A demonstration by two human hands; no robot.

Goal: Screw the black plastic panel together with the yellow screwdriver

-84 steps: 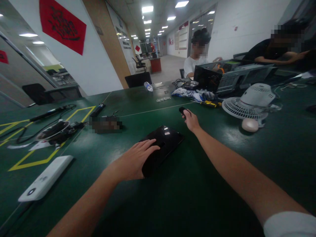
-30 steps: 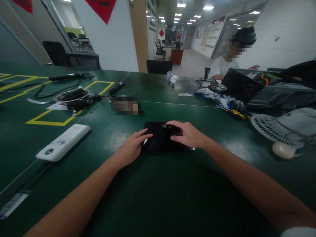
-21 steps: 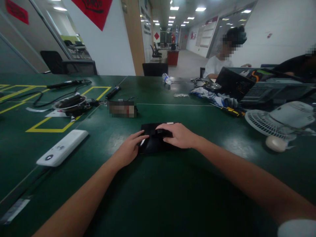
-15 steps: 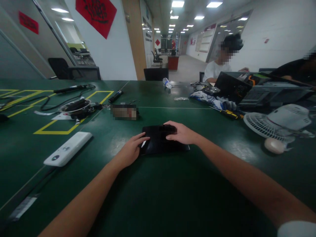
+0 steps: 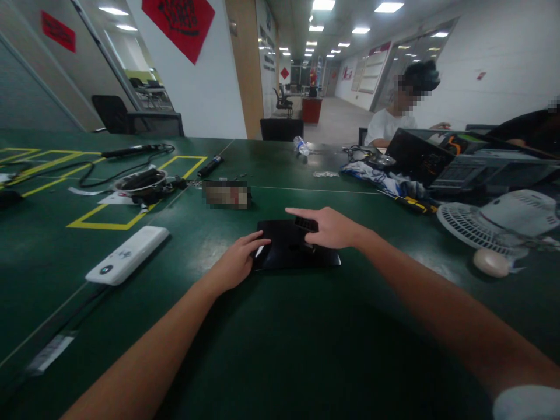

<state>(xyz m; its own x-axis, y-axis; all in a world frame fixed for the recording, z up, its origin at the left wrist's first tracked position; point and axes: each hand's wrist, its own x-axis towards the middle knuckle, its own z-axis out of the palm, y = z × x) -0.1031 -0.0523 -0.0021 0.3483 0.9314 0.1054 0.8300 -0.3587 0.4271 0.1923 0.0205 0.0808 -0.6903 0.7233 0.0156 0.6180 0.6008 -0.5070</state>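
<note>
A glossy black plate [image 5: 282, 256] lies flat on the green table [image 5: 280, 326] in front of me. My left hand [image 5: 234, 259] rests on its left edge, fingers stretched out over the surface. Over the plate's right half, my right hand [image 5: 335, 227] grips a small black part [image 5: 306, 224] with a ribbed or slotted end. Its index finger points out to the left, past the part. The lower end of the part is close to the plate; whether they touch is unclear.
To the left lies a white power strip [image 5: 126, 255], with coiled cables [image 5: 142, 181] behind it. A blurred-out box [image 5: 226, 194] stands beyond the plate. On the right are a white fan [image 5: 476, 227], a cloth [image 5: 378, 178] and computer parts, with a person [image 5: 387, 122] behind.
My right index finger has stretched out, and the black part shows more clearly above the plate. My left hand stays at the plate's left edge. The camera view has shifted slightly.
</note>
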